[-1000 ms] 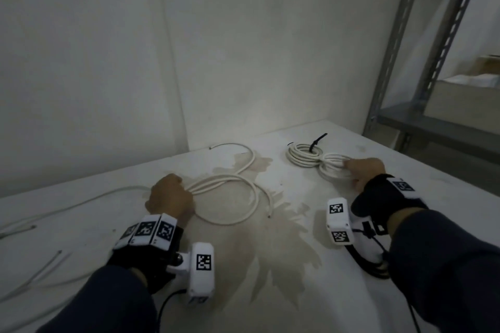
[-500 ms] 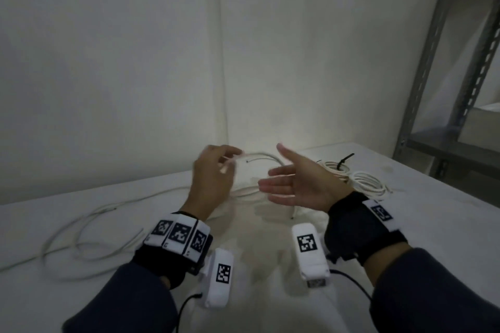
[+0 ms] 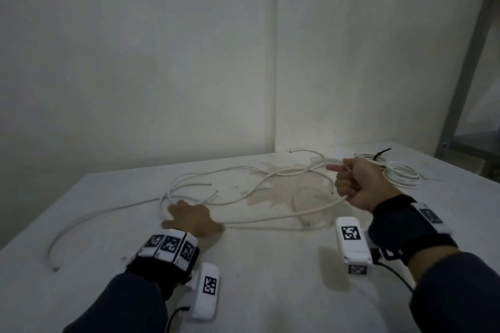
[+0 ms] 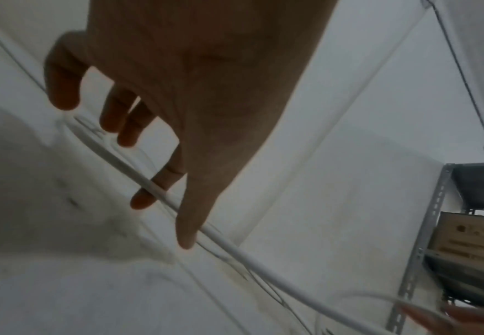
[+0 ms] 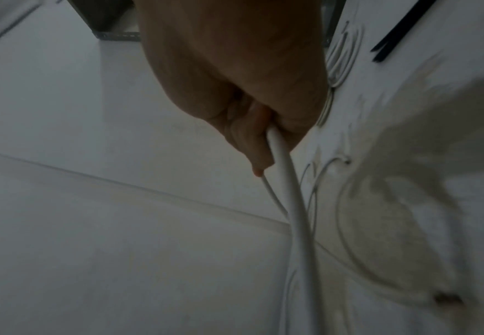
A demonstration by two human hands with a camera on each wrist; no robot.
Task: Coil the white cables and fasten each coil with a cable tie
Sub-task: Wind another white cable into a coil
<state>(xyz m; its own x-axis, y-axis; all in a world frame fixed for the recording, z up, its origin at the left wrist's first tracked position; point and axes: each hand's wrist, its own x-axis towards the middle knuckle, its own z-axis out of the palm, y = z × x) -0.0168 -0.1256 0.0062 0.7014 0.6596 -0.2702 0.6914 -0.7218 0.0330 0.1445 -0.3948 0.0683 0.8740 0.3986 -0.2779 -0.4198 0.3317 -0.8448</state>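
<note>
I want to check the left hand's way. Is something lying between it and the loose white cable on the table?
Nothing visible does. The left hand lies open on the table, its fingers already touching the loose white cable.

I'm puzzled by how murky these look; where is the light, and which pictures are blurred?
Head view: dim, with one bright patch on the wall behind the tied coil. Left wrist view: left hand backlit, dark and soft. Right wrist view: darkest; right hand shadowed around the white cable, table smeared by motion.
</note>
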